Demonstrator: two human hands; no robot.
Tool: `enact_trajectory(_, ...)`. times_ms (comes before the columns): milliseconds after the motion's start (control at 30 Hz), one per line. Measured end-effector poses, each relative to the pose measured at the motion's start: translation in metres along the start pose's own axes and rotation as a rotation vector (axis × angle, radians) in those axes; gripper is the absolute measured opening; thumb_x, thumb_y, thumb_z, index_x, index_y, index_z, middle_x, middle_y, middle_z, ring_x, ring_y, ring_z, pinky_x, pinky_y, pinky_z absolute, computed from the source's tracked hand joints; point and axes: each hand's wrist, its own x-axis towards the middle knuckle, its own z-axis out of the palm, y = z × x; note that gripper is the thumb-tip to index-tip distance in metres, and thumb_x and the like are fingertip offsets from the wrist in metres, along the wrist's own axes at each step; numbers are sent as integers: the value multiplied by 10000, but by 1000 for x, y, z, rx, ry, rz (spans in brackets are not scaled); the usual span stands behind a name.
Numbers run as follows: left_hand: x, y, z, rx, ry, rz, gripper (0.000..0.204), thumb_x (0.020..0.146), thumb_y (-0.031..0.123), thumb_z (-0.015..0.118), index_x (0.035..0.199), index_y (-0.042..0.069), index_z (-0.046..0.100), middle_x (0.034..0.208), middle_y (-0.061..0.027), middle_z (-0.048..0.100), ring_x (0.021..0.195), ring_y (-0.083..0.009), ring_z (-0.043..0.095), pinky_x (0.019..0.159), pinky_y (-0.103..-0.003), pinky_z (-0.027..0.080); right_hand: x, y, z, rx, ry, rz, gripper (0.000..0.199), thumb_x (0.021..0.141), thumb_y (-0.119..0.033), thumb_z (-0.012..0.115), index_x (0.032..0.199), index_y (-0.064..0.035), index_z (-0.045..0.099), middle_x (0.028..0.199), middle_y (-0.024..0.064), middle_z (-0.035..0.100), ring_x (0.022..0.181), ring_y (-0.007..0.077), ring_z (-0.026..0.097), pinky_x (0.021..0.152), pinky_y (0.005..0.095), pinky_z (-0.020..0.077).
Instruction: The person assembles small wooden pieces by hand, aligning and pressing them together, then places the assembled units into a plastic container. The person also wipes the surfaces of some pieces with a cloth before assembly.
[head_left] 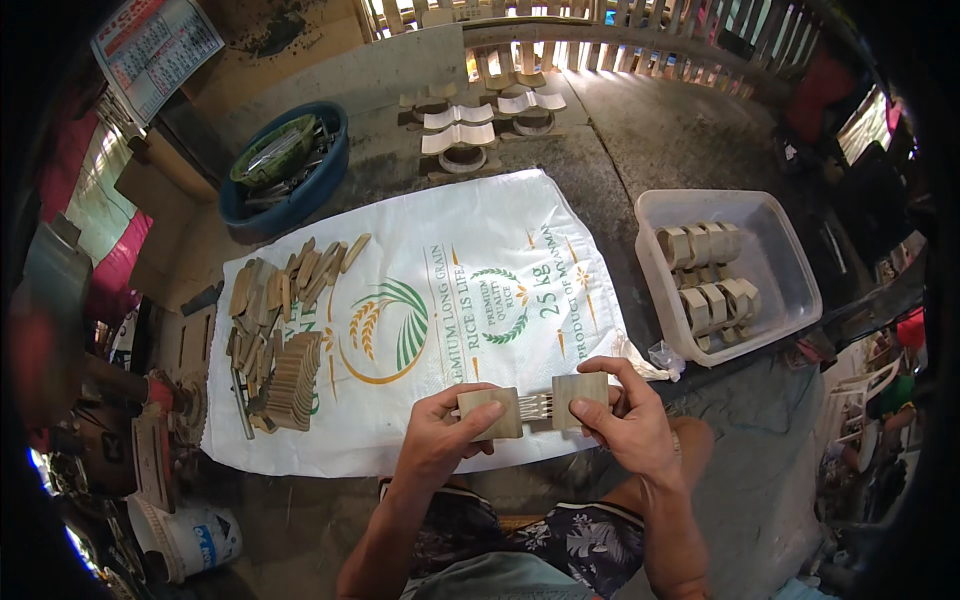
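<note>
Spanning both hands, pale slatted wooden piece (534, 407) lies crosswise (left hand (437, 440) and right hand (622, 420) each gripping one block end).

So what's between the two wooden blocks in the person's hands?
In the head view, a row of thin slats bridges the left block and the right block.

Sack (420, 330): white, green and orange print; wooden blocks (535, 408): pale tan; basin (300, 195): dark blue; tub (790, 265): translucent white; shorts (580, 540): black, pale floral pattern
</note>
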Motion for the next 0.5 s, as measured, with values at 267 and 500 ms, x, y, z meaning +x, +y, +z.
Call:
enact_trajectory(267, 4, 5, 7, 40, -49, -55, 415, 921, 276, 782, 1213, -6, 694, 881, -58, 723, 631, -73, 627, 507, -189, 456, 3, 1, 3, -23, -24, 73, 414, 948, -120, 752, 1291, 4, 558, 847, 53, 694, 702, 66, 599, 608, 223, 463)
enact_trajectory(500, 7, 4, 9, 22, -90, -48, 402, 922, 253, 787, 1189, -34, 693, 826, -64, 714, 609, -74, 619, 495, -190, 439, 2, -2, 3, -34, -21, 91, 417, 948, -127, 755, 1290, 6, 557, 837, 48, 691, 699, 69, 597, 611, 231, 466)
